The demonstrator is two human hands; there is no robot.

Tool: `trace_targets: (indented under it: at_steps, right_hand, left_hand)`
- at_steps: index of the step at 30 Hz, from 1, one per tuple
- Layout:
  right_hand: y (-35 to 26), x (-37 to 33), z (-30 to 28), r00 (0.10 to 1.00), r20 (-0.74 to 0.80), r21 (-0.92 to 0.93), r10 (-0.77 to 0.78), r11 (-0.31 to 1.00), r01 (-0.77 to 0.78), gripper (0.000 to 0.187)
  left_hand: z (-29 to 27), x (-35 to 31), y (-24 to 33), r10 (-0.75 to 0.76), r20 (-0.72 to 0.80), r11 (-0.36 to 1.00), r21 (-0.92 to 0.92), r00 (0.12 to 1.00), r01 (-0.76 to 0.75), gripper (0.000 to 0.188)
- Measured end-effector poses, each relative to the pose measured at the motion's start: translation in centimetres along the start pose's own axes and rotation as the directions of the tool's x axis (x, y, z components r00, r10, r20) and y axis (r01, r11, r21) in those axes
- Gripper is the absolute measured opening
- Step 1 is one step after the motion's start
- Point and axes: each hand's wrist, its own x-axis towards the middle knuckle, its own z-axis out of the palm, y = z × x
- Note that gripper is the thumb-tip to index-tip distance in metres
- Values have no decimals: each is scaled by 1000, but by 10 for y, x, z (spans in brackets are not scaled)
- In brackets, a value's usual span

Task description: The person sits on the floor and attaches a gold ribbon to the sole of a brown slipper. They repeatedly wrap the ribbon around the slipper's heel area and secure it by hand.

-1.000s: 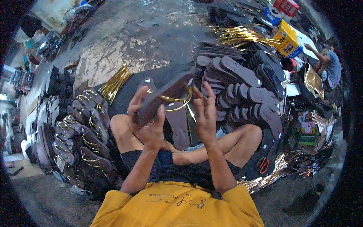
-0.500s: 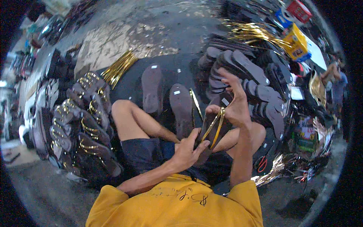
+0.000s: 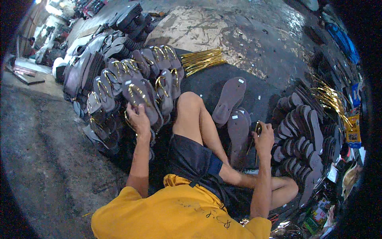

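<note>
My left hand [image 3: 139, 120] reaches to the pile on the left and grips the edge of a dark flip-flop [image 3: 150, 112] with gold straps, which lies over other finished flip-flops [image 3: 105, 89]. My right hand [image 3: 264, 139] is closed, pinching a gold strap [image 3: 258, 128] between thumb and fingers beside the bare soles. One strapless brown sole [image 3: 238, 135] with a small white label lies just left of that hand. Another bare sole [image 3: 230, 97] rests farther out on the black mat, and part of one more shows between them.
A bundle of gold strips [image 3: 203, 61] lies at the mat's far edge. Stacked bare soles [image 3: 302, 139] fan out on the right, with more gold strips [image 3: 332, 99] behind them and a yellow and blue box [image 3: 353, 131]. Dark stacks [image 3: 127, 24] stand at the far left.
The flip-flop held over my lap has gone to the left pile with my left hand. My right hand has let go of it and moved down to a gold strap. The view has swung left.
</note>
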Motion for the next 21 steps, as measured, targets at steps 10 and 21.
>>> trace_targets:
  at_steps: [10,21]
  right_hand:
    - [10,3,44,958,-210,-195,193,952,-235,20]
    - [-46,-51,-103,975,-198,706,104,705,68,20]
  left_hand:
    - [8,-46,86,579,-99,805,-91,809,-587,69]
    - [119,-223,198,380,885,877,-437,268,199,31]
